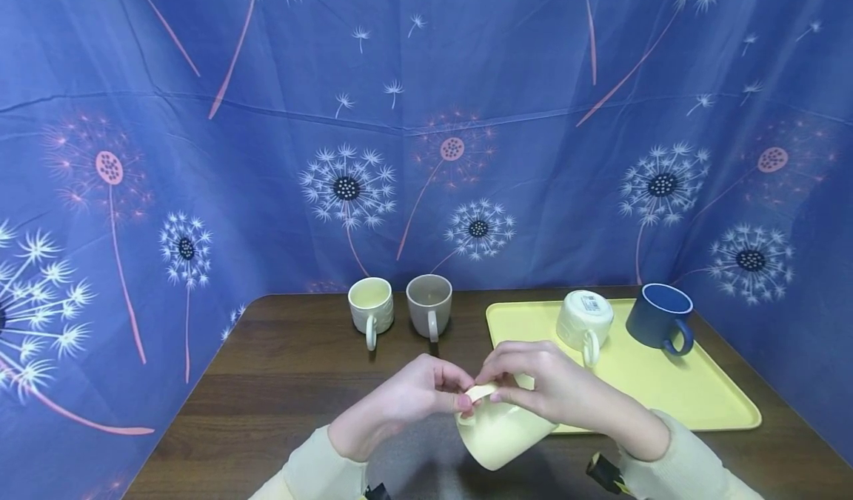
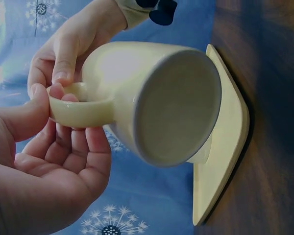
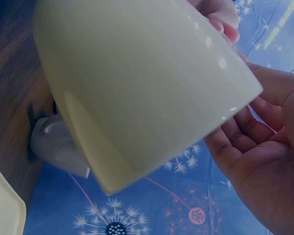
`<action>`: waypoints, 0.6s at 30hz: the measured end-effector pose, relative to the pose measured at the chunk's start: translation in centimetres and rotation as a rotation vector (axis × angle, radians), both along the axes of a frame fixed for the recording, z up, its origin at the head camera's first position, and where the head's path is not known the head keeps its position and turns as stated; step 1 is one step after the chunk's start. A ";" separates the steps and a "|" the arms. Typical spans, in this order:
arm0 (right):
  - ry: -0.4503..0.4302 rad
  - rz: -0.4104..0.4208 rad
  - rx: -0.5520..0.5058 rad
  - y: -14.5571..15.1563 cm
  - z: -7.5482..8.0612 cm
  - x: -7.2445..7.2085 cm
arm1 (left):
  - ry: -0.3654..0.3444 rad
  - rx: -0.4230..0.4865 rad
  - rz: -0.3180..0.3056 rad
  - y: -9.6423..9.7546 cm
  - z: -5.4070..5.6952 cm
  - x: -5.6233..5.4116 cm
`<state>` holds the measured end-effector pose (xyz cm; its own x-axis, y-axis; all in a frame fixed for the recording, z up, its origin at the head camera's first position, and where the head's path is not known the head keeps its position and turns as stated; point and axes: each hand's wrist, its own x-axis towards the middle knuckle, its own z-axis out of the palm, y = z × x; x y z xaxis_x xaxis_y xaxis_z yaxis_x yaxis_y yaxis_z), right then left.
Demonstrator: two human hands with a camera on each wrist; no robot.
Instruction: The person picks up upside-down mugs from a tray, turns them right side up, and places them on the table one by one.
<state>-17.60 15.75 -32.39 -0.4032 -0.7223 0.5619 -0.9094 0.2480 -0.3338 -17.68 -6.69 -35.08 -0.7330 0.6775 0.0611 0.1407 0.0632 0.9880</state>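
Note:
A pale yellow mug (image 1: 503, 435) is held tilted over the near edge of the table, its handle (image 2: 83, 111) uppermost and turned to the left. My left hand (image 1: 412, 396) pinches that handle between thumb and fingers, some fingertips showing inside the loop. From the other side my right hand (image 1: 553, 381) pinches at the same handle, thumb and fingers close to the left fingertips. The left wrist view shows the mug's flat round base facing the camera. In the right wrist view the mug's side (image 3: 147, 88) covers much of the frame, with the right hand (image 3: 264, 147) beside its edge.
On the right lies a yellow tray (image 1: 680, 404) holding an upside-down white mug (image 1: 585, 318) and an upright navy mug (image 1: 656, 318). A cream mug (image 1: 371, 307) and a grey mug (image 1: 429, 307) stand at the table's (image 1: 280, 381) back. Blue dandelion-print cloth hangs behind.

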 end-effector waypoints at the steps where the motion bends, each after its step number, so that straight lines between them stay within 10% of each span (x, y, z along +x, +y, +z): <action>1: -0.002 -0.002 0.000 0.0 0.0 0.0 | 0.001 0.004 0.011 0.0 -0.1 0.1; 18: 0.054 -0.133 -0.088 2.2 0.4 -0.7 | 0.071 0.083 0.147 -1.4 -1.1 0.2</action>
<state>-18.30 17.95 -31.99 -0.4590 -0.6114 0.6446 -0.8880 0.3390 -0.3108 -17.44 -8.10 -36.18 -0.8155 0.5540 0.1677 0.2060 0.0071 0.9785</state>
